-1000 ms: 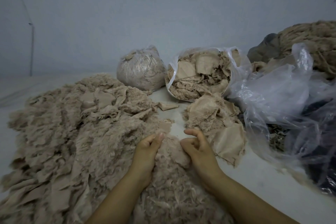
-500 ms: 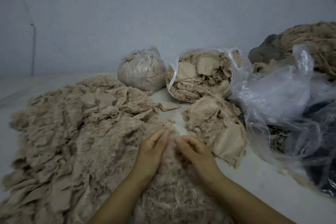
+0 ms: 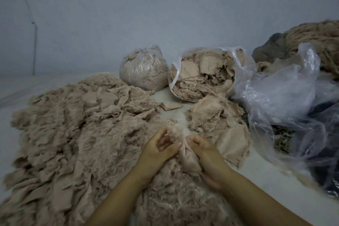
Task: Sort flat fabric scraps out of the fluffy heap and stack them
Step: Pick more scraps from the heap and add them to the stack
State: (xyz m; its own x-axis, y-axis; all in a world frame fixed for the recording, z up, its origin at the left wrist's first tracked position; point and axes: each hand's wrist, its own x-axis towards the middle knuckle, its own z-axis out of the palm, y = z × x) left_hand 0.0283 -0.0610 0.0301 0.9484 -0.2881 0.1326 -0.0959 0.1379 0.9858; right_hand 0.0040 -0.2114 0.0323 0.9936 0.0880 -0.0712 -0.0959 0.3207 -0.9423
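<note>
A wide beige fluffy heap (image 3: 73, 134) covers the left and middle of the white surface. At its near right edge both my hands work one piece. My left hand (image 3: 158, 147) is turned palm up, its fingers curled round a tuft of the fluffy scrap (image 3: 174, 132). My right hand (image 3: 203, 149) pinches the same scrap's smooth backing (image 3: 189, 159), which stands up between the two hands. A small stack of flat scraps (image 3: 216, 121) lies just right of my hands.
An open clear bag of scraps (image 3: 205, 75) and a tied full bag (image 3: 144, 69) stand at the back. Crumpled plastic bags (image 3: 286, 101) crowd the right, with rope-like beige material (image 3: 315, 42) behind. A loose scrap (image 3: 169, 106) lies mid-table. A wall closes the back.
Both hands have lifted a scrap out of the heap. My left hand has turned palm up and curled on the fluff; the smooth backing now shows between the hands.
</note>
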